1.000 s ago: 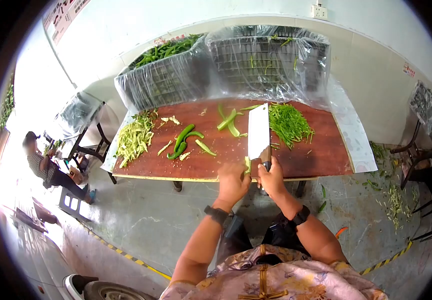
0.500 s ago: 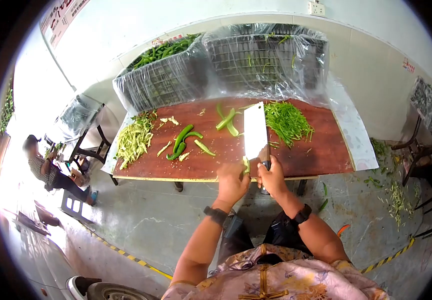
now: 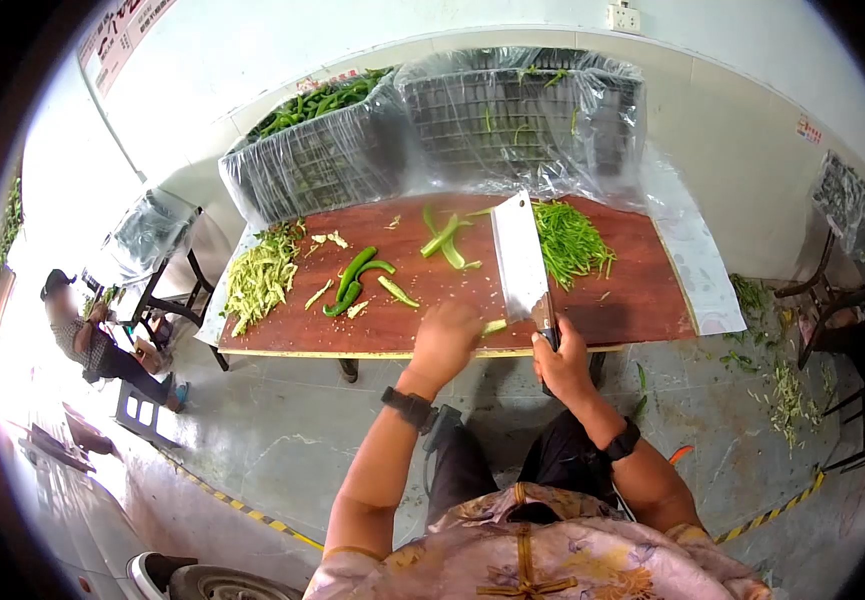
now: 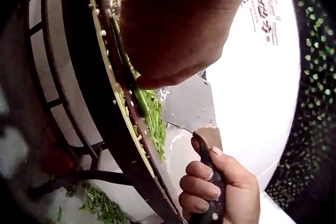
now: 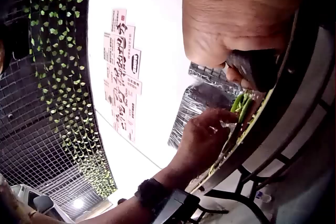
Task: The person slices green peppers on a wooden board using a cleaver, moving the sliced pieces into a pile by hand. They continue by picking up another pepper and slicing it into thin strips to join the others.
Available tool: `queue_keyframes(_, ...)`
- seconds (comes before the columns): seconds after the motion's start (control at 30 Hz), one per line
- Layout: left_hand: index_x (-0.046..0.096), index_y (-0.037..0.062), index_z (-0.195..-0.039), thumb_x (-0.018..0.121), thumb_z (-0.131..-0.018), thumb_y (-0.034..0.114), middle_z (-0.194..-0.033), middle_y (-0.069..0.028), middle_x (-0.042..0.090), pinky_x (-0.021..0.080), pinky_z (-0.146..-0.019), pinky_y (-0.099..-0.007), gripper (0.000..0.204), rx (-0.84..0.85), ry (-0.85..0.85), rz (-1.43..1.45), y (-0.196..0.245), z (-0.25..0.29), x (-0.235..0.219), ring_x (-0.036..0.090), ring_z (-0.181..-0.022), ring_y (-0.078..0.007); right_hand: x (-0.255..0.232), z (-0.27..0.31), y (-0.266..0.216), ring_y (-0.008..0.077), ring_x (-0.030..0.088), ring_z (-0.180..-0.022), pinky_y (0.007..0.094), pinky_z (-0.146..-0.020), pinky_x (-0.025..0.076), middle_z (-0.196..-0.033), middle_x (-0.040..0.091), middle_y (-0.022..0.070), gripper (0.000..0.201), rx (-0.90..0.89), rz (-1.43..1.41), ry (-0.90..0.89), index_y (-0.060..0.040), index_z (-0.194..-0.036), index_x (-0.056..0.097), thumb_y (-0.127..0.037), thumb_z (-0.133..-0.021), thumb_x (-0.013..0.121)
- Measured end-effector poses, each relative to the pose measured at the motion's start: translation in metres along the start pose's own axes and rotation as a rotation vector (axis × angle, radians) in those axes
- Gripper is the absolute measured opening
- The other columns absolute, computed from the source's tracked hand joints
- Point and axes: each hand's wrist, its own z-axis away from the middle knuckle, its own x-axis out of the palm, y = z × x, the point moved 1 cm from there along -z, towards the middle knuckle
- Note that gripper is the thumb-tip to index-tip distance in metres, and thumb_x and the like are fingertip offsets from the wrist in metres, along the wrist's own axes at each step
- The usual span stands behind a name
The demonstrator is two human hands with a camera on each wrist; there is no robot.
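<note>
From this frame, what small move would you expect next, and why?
Probably the cleaver comes down on the pepper piece. The right hand grips the handle with the blade raised and tilted, while the left hand holds that piece on the board beside it.

Daylight floods in from nine o'clock, blowing out that side; fisheye bends the edges, and both wrist views blur close up.

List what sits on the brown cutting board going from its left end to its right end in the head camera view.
Pale pepper trimmings pile → whole green peppers → halved green peppers → cleaver, gripped by the right hand → pile of green pepper strips.
</note>
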Motion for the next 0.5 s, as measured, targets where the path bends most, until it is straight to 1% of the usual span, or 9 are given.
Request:
queue_keyframes(0.03, 0.064, 0.0074, -0.088, 0.063, -0.071, 0.001, -0.093, -0.0074, 0.062, 0.048, -0.074, -0.0425, 0.018, -0.048, -0.029, 0.032, 0.001, 0.000, 0.001, 0.059, -0.089, -0.0307, -0.001, 0.001, -0.002, 0.0092, 0.051, -0.048, 0.0270, -0.043, 0.043, -0.069, 0.055, 0.0011, 0.028, -0.003, -0.040, 0.015, -0.0012, -0.116, 0.053, -0.010, -0.090, 0.055)
queue_keyframes(0.07, 0.064, 0.0075, -0.088, 0.063, -0.071, 0.002, -0.092, -0.0077, 0.062, 0.049, -0.073, -0.0421, 0.018, -0.092, -0.062, 0.065, 0.003, 0.000, 0.002, 0.059, -0.089, -0.0302, -0.003, 0.003, -0.004, 0.0092, 0.051, -0.048, 0.0270, -0.043, 0.043, -0.069, 0.055, 0.0011, 0.028, -0.003, -0.043, 0.021, -0.0012, -0.116, 0.053, -0.010, -0.090, 0.055)
queue_keyframes(0.1, 0.064, 0.0075, -0.088, 0.063, -0.071, 0.002, -0.092, -0.0077, 0.062, 0.049, -0.073, -0.0421, 0.018, -0.085, -0.067, 0.066, 0.008, 0.001, 0.004, 0.059, -0.089, -0.0302, -0.004, 0.006, -0.006, 0.0090, 0.051, -0.048, 0.0268, -0.042, 0.042, -0.069, 0.054, 0.0008, 0.028, 0.027, -0.050, 0.011, -0.0007, -0.117, 0.053, -0.010, -0.090, 0.055)
queue_keyframes(0.17, 0.064, 0.0076, -0.090, 0.063, -0.072, 0.003, -0.091, -0.0087, 0.060, 0.050, -0.073, -0.0420, 0.018, -0.229, -0.004, 0.102, 0.019, 0.005, 0.009, 0.058, -0.088, -0.0309, -0.005, 0.010, -0.010, 0.0087, 0.051, -0.048, 0.0266, -0.042, 0.042, -0.068, 0.054, 0.0004, 0.029, 0.059, -0.061, 0.010, -0.0003, -0.118, 0.053, -0.011, -0.090, 0.056)
queue_keyframes(0.2, 0.064, 0.0076, -0.090, 0.063, -0.072, 0.003, -0.091, -0.0087, 0.060, 0.050, -0.073, -0.0420, 0.018, -0.222, -0.011, 0.103, 0.023, 0.006, 0.009, 0.058, -0.088, -0.0309, -0.004, 0.011, -0.012, 0.0085, 0.051, -0.048, 0.0263, -0.042, 0.042, -0.067, 0.053, 0.0000, 0.030, 0.101, -0.058, 0.012, -0.0001, -0.119, 0.052, -0.010, -0.090, 0.056)
queue_keyframes(0.23, 0.064, 0.0071, -0.091, 0.063, -0.074, 0.004, -0.091, -0.0097, 0.060, 0.050, -0.073, -0.0424, 0.018, -0.207, 0.041, 0.101, 0.028, 0.007, 0.006, 0.058, -0.088, -0.0317, -0.005, 0.012, -0.012, 0.0082, 0.051, -0.048, 0.0259, -0.041, 0.042, -0.066, 0.053, -0.0004, 0.031, 0.144, -0.054, 0.012, 0.0001, -0.119, 0.052, -0.010, -0.090, 0.056)
queue_keyframes(0.27, 0.065, 0.0066, -0.093, 0.063, -0.075, 0.004, -0.091, -0.0107, 0.059, 0.049, -0.074, -0.0428, 0.019, -0.194, 0.093, 0.100, 0.031, 0.008, 0.005, 0.058, -0.087, -0.0324, -0.005, 0.012, -0.011, 0.0082, 0.051, -0.048, 0.0259, -0.041, 0.042, -0.066, 0.053, -0.0004, 0.031, 0.148, -0.057, 0.016, 0.0001, -0.119, 0.052, -0.010, -0.090, 0.056)
queue_keyframes(0.37, 0.065, 0.0053, -0.095, 0.063, -0.077, 0.005, -0.093, -0.0128, 0.060, 0.050, -0.076, -0.0422, 0.019, -0.157, 0.095, 0.143, 0.027, 0.012, 0.008, 0.058, -0.089, -0.0338, -0.007, 0.012, -0.007, 0.0081, 0.051, -0.048, 0.0256, -0.041, 0.041, -0.064, 0.052, -0.0005, 0.034, 0.133, -0.093, -0.023, 0.0001, -0.122, 0.050, -0.011, -0.090, 0.057)
queue_keyframes(0.5, 0.066, 0.0040, -0.093, 0.066, -0.077, 0.006, -0.095, -0.0136, 0.060, 0.050, -0.077, -0.0412, 0.017, -0.156, 0.132, 0.199, 0.024, 0.014, 0.010, 0.058, -0.090, -0.0338, -0.008, 0.019, -0.010, 0.0083, 0.051, -0.048, 0.0260, -0.042, 0.042, -0.065, 0.052, 0.0000, 0.035, 0.139, -0.087, -0.053, 0.0001, -0.123, 0.049, -0.011, -0.091, 0.056)
